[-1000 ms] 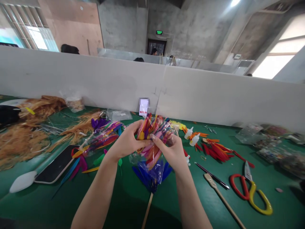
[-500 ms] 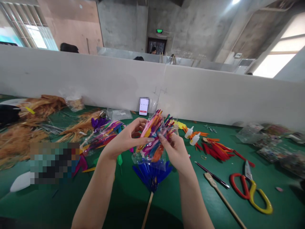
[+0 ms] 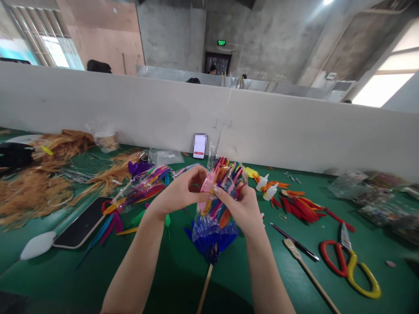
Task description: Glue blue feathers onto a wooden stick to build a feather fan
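Observation:
Both of my hands meet over a clear plastic bag of mixed coloured feathers above the green table. My left hand pinches the bag's upper edge near a pink feather. The fingers of my right hand curl around the bag's right side. Under the bag lies a fan of blue feathers on a wooden stick.
A second bag of coloured feathers and a dark phone lie left. Straw-coloured fibre is heaped far left. Right are glue bottles, red feathers, a wooden stick and red-yellow scissors. A white partition backs the table.
My hands have shifted their hold on the feather bag, turning it more upright; the left fingers, spread half a second ago, now pinch its top.

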The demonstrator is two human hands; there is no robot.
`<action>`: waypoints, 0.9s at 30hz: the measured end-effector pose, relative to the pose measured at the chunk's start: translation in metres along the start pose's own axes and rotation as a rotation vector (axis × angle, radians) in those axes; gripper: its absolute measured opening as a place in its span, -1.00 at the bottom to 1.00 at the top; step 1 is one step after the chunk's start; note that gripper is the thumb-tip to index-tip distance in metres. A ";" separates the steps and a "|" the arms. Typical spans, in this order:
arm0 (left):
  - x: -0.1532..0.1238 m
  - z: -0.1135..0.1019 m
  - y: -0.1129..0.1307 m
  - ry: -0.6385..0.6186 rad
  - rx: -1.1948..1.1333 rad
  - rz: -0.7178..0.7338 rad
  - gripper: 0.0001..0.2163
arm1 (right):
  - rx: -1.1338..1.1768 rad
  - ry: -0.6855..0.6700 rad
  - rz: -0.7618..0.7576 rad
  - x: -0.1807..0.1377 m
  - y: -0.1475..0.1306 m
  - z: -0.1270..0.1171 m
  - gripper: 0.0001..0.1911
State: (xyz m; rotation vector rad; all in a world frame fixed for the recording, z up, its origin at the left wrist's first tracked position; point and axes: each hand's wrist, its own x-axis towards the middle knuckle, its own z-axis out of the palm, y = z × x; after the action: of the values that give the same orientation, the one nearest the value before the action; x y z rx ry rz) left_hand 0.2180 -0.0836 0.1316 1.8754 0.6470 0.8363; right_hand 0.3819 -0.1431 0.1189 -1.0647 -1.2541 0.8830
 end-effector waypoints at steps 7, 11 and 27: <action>-0.003 -0.003 0.007 -0.023 0.024 -0.041 -0.72 | 0.059 -0.080 0.000 0.002 0.007 -0.006 -0.76; -0.004 -0.005 0.012 -0.014 -0.024 -0.040 -0.79 | 0.116 -0.158 0.042 0.000 0.005 -0.011 -0.75; -0.007 -0.005 0.015 0.036 -0.022 -0.045 -0.85 | 0.243 -0.138 0.112 0.001 0.005 -0.005 -0.68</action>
State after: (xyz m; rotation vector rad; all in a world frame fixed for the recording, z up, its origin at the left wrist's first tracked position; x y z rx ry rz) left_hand 0.2111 -0.0917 0.1447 1.8227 0.6975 0.8464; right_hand 0.3876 -0.1414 0.1144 -0.8980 -1.1732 1.1792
